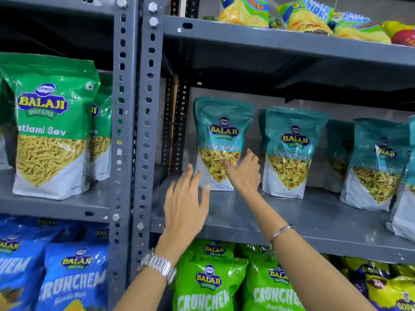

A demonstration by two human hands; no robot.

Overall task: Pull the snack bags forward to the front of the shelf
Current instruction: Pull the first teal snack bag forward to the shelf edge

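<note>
Near the middle of the frame, a teal plastic snack bag [221, 142] stands upright far back on the grey metal shelf [303, 223]. The right hand [243, 170] touches its front with a loose, spread grip. The left hand [185, 205] reaches toward it, fingers spread, grasping nothing.
</note>
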